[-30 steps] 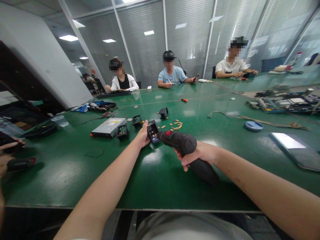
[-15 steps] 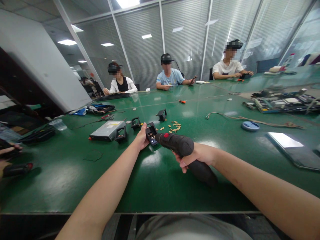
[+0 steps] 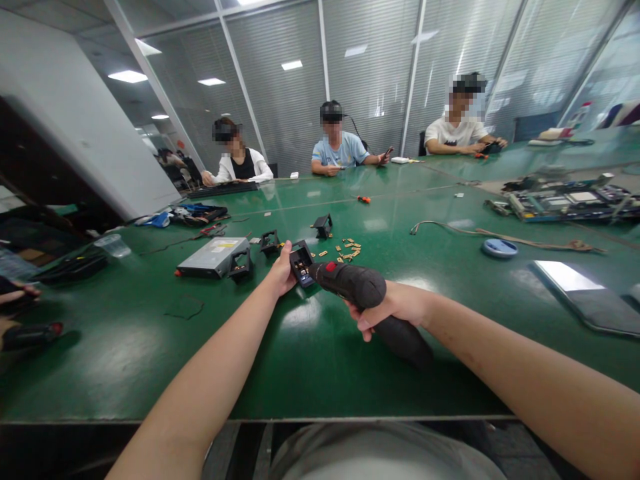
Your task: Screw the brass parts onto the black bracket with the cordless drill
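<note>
My left hand (image 3: 284, 272) is closed on a small black plastic housing (image 3: 303, 265), its open side tilted up and brassy metal parts showing inside. In my right hand (image 3: 369, 315) is a black cordless screwdriver (image 3: 357, 283) with a red switch, the fingers wrapped round its grip. Its nose points left into the housing; whether the bit touches a screw is too small to tell. Just beyond lie several small brass plates (image 3: 350, 250). More black housings stand close by, one behind (image 3: 323, 225) and two to the left (image 3: 241, 265).
A silver optical drive (image 3: 214, 257) lies left of my left hand. To the right are a blue round lid (image 3: 500, 248), a tan cable (image 3: 480, 235), a dark tablet-like slab (image 3: 585, 293) and circuit boards (image 3: 575, 200). Several people sit around the table; a co-worker's hand (image 3: 20, 291) is at far left.
Both hands keep almost the same pose, with the screwdriver still at the housing. The whole view has shifted very slightly.
</note>
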`<state>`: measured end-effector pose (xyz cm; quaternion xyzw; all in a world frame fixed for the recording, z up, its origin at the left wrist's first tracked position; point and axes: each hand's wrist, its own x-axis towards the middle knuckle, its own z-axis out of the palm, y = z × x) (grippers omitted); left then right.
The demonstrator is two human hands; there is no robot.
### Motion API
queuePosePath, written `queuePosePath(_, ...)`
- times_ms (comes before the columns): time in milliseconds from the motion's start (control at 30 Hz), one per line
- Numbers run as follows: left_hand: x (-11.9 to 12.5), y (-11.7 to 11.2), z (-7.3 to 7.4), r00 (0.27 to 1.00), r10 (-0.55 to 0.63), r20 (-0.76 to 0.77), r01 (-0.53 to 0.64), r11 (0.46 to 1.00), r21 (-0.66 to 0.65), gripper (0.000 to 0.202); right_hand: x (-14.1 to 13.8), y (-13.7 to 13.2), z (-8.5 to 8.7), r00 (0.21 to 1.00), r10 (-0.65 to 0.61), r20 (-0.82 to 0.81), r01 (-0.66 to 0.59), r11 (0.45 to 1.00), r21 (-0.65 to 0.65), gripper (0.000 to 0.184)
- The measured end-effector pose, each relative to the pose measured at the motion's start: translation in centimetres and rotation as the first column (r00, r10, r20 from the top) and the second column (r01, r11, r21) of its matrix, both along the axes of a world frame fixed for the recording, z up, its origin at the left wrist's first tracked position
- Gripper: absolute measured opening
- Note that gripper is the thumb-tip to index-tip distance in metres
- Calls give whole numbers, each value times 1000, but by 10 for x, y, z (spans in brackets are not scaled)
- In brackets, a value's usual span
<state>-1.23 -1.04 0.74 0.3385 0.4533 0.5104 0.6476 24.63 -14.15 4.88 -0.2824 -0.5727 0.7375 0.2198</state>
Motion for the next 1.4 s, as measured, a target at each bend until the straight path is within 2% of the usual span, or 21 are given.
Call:
queuePosePath(200, 1, -1, 0, 1000, 7, 17, -6, 1000, -24, 63, 0, 0, -2, 1000, -6, 0, 6, 1000, 6, 33)
queuePosePath(633, -3, 1, -4, 999, -45, -9, 45, 999, 20, 67, 0, 1, -2, 1000, 12, -7, -12, 1000, 9, 34)
queuePosePath(867, 2, -3, 1, 1000, -1, 8, 1, 1000, 5, 65, 1, 1, -2, 1000, 9, -3, -9, 1000, 1, 35)
queuePosePath(1400, 2, -3, 1, 999, 12, 41, -12, 1000, -17, 63, 0, 1, -3, 1000, 9, 2, -9, 999, 35, 30)
